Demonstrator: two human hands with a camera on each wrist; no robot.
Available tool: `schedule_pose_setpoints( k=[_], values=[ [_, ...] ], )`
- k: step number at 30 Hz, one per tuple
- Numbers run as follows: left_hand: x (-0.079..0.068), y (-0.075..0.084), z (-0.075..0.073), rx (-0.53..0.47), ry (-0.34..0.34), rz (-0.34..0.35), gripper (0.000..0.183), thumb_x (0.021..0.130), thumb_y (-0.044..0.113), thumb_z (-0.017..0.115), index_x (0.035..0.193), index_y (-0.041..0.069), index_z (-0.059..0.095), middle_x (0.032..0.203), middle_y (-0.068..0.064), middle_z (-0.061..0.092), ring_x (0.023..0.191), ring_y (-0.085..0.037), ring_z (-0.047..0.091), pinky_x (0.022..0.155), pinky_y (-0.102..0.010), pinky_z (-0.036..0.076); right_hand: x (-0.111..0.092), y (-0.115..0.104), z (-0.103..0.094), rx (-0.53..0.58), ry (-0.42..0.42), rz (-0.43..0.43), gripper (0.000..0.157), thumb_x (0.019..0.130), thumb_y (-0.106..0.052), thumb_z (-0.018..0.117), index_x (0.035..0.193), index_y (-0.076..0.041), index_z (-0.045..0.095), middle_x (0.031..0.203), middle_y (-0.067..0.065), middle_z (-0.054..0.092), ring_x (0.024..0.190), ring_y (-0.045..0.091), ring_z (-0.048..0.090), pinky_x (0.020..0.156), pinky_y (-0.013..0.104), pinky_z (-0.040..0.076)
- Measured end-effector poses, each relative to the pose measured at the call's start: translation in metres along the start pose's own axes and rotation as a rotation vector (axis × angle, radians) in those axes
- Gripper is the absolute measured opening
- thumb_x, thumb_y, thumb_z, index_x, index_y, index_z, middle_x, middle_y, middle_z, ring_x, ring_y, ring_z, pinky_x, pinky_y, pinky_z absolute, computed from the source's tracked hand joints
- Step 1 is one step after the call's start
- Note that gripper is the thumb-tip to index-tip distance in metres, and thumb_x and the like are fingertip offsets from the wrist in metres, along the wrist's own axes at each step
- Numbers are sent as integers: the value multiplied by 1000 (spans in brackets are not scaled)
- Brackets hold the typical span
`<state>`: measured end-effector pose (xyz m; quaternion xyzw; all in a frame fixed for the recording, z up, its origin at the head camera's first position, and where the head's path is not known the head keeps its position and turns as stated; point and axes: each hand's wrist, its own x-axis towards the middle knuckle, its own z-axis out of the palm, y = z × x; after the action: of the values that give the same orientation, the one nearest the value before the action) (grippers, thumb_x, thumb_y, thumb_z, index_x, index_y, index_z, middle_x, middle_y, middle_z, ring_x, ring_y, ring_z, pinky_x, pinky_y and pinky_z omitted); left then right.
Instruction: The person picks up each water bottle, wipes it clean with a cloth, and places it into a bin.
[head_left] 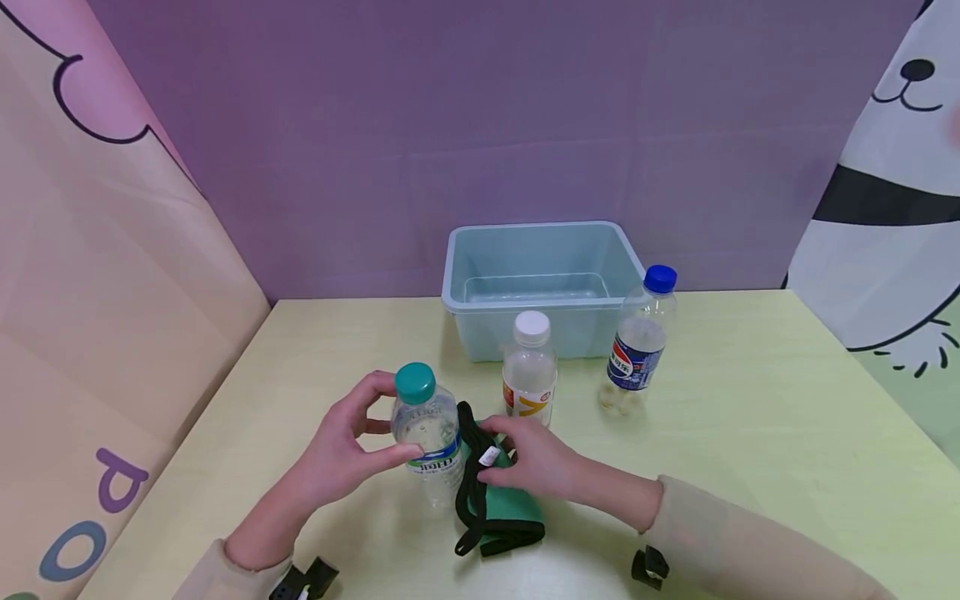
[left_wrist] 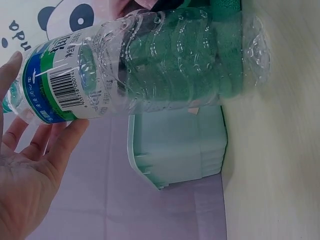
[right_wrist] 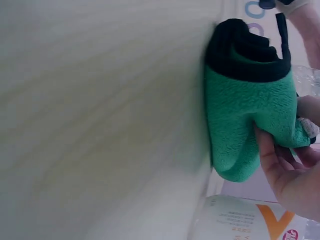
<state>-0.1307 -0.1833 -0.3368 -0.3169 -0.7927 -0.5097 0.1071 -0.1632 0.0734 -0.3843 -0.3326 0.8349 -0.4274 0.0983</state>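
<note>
My left hand [head_left: 345,446] holds a clear plastic bottle [head_left: 431,442] with a teal cap near its top, thumb in front and fingers behind. In the left wrist view the bottle [left_wrist: 175,55] shows its blue-green label and barcode, its base near the tabletop. Just right of it, my right hand [head_left: 536,458] pinches a folded green cloth [head_left: 513,504] with black edging, a hanging loop and a white tag. The right wrist view shows the cloth [right_wrist: 250,105] in thick folds, fingers pressing into its side. Cloth and bottle stand side by side; whether they touch I cannot tell.
Behind the cloth stands a white-capped bottle [head_left: 531,375] with an orange-marked label. Farther right is a blue-capped Pepsi bottle [head_left: 637,350]. A light blue plastic bin [head_left: 480,329] sits at the table's [head_left: 750,417] back edge, before a purple backdrop [head_left: 450,125].
</note>
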Motion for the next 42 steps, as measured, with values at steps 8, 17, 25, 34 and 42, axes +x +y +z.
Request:
schedule_pose_setpoints(
  k=[8,17,25,34,42],
  values=[
    [0,-1,0,-9,-2,-2,59,74,-4,81,125,7,52,117,0,57,110,-12,52,74,-38,57,0,-17,-10,232,94,21,34,81,-5,78,110,0,61,96,4,64,76,13,62,69,24,52],
    [0,-2,0,0,8,18,60,73,-5,81,124,6,51,116,0,57,109,-12,52,73,-37,57,1,-50,-30,282,217,-115,40,81,-1,77,119,0,64,103,9,68,80,15,67,77,28,54],
    [0,-2,0,-4,7,20,60,73,-5,81,124,6,52,116,1,57,109,-12,52,73,-38,57,1,-60,-33,267,269,-199,36,80,0,78,114,0,66,100,6,65,74,15,62,67,26,51],
    [-1,-1,0,-10,11,11,59,74,-5,81,124,6,51,117,2,56,109,-12,51,73,-37,57,2,-46,-27,223,171,-175,26,80,-1,78,100,-3,62,91,4,62,66,12,58,60,24,50],
    [-1,-2,1,-30,8,10,58,74,-7,79,124,6,52,117,1,57,109,-12,52,74,-38,57,8,-13,-13,103,-12,9,27,82,-9,79,101,-7,60,95,1,61,61,7,54,59,22,48]
  ],
)
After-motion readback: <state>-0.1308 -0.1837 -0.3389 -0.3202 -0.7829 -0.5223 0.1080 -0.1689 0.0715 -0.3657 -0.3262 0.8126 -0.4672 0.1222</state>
